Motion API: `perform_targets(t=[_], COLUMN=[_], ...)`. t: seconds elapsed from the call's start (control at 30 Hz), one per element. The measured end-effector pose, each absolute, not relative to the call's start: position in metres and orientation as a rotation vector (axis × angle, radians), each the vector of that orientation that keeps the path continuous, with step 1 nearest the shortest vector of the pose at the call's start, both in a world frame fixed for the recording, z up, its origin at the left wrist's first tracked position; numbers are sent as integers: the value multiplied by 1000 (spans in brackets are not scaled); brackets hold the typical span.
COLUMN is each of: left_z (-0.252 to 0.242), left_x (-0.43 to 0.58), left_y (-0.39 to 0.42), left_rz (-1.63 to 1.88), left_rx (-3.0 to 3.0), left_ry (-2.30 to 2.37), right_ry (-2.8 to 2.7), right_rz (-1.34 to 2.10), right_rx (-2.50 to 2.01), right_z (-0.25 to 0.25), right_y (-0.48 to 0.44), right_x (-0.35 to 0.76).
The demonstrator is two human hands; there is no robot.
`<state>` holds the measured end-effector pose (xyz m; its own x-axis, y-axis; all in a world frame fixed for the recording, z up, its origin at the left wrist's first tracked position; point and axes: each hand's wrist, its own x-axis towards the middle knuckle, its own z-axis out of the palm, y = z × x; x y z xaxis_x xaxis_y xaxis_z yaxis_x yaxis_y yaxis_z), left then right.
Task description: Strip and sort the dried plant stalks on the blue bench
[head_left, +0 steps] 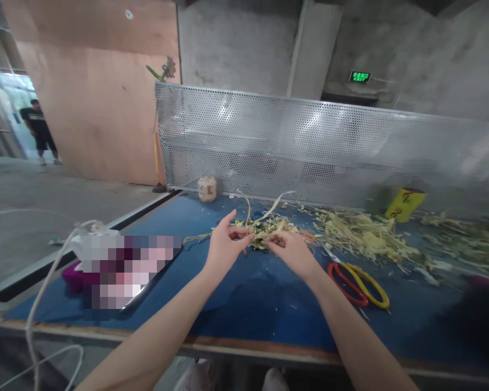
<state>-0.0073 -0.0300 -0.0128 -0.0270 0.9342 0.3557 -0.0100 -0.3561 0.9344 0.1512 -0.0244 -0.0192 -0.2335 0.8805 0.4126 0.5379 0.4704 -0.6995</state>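
Nearest: my pale shoes [198, 374], below the wood-edged front of a blue table [277, 320]. My bare forearms reach in from the bottom. To my L, a flat dark-edged item [134, 271], mostly blurred out, w/ a white cable [31, 309] close by. To my R, scissors [358, 283] w/ one red & one yellow handle, lying flat.

Mid-table, ctr: a tangle of dry plant strands [283, 225], right at my fingertips. L hand [222, 244]: fingertips narrowed together at the strands, one digit raised. R hand [291, 252]: fingertips bunched just beside it. Can't tell exactly what's pinched in either. Strands look v. light, dry, prob. brittle at thin ends & not slippery; I'd take hold by a thicker stem, w/ a soft fingertip pinch.

R of that, a looser pale heap [362, 236], then a yellow box [405, 205], tilted. L, near the back edge, a small jar [207, 189]. Beyond: perforated metal panel [269, 141], concrete wall, green exit sign [359, 77]; far L, a person in dark clothes [38, 127], standing.
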Motion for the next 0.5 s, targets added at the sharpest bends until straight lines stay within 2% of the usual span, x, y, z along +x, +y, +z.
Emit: perform_targets(t=[0.13, 0.33, 0.4, 0.5], left_z=[-14, -20, -23, -25], left_x=[-11, -11, -10, -8], left_y=[-26, -24, -24, -23], left_rz=[1558, 1497, 1464, 1427], left_rx=[1468, 1631, 1690, 1768], left_ry=[1105, 1158, 1129, 1102], right_ry=[-2269, -2394, -2335, -2262], right_rz=[239, -608, -716, -694], right_rx=[-1098, -888, -850, -881], right_z=[-21, -16, -13, -10], right_y=[-30, -40, -42, -41], right_x=[149, 140, 141, 146])
